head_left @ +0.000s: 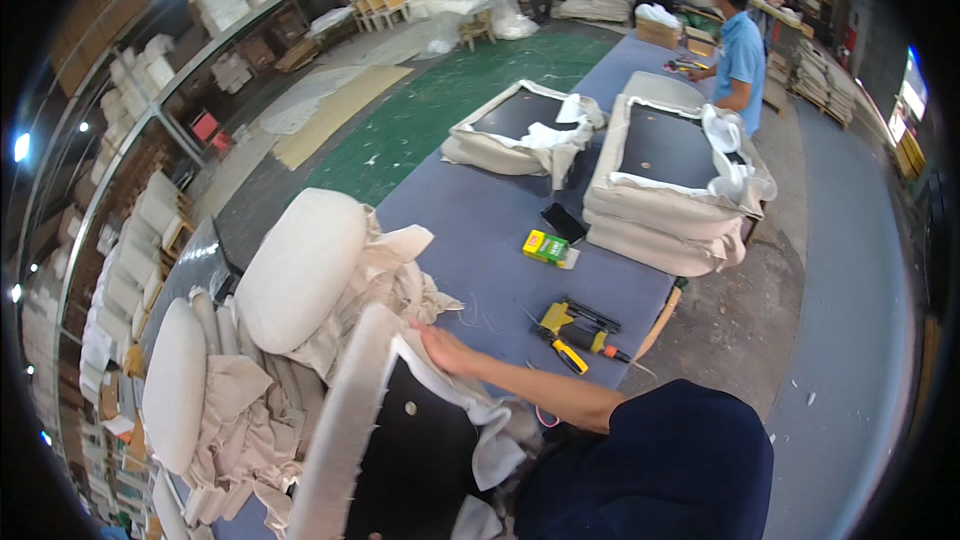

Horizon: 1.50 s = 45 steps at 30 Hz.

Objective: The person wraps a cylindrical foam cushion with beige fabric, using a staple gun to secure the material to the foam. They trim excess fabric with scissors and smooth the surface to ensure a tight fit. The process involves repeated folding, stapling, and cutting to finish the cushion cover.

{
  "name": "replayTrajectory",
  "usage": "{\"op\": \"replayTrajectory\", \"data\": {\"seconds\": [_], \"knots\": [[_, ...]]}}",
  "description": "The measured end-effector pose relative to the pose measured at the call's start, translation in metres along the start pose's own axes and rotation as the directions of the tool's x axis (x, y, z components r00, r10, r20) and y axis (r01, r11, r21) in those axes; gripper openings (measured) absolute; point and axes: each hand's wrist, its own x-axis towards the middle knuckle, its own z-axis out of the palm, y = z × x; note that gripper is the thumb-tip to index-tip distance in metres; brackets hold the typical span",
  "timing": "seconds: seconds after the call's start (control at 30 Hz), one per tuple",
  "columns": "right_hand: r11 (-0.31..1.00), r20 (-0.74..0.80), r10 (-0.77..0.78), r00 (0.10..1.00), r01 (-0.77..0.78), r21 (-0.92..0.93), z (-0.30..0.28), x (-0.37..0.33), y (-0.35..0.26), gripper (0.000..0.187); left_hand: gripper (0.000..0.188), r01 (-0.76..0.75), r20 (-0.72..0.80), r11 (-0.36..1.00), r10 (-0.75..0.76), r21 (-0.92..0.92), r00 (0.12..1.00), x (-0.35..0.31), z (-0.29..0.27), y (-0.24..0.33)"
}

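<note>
An upholstered seat cushion point(415, 450) stands tilted up at the table's near end, its black underside facing me. Beige fabric wraps its rim, and white cloth bunches along its right side. My right hand point(448, 350) grips the upper corner of this cushion, the fingertips partly hidden behind the edge. My left hand does not show. Right of that hand, a yellow and black staple gun point(575, 325) lies on the table with a yellow-handled tool point(568, 354) against it. Left of the cushion are rounded beige cushions point(305, 265) with loose, crumpled fabric.
Farther along the blue-grey table point(430, 200) sit a green and yellow box point(546, 248), a black phone point(565, 223) and a stack of cushions point(660, 205). Another cushion point(520, 130) lies beside it. A person in light blue point(740, 60) stands at the table's far right side.
</note>
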Motion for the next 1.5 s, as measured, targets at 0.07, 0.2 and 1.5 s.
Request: {"op": "replayTrajectory", "data": {"seconds": [0.07, 0.2, 1.5], "knots": [[0.974, -0.045, -0.17, 0.984, 0.16, -0.163, -0.047, -0.005, -0.055, 0.049, 0.059, 0.116, 0.075, 0.992, -0.112, -0.055, 0.991, 0.024, 0.037, -0.016], [0.917, -0.077, -0.335, 0.939, 0.306, -0.257, -0.099, -0.043, -0.136, 0.047, 0.054, 0.411, 0.324, 0.889, -0.335, -0.204, 0.885, 0.062, 0.121, -0.043], [0.795, -0.062, -0.605, 0.794, 0.607, 0.003, 0.086, -0.125, -0.175, 0.06, 0.106, 0.442, 0.953, 0.853, 0.182, -0.276, 0.244, 0.071, 0.003, 0.039]]}}
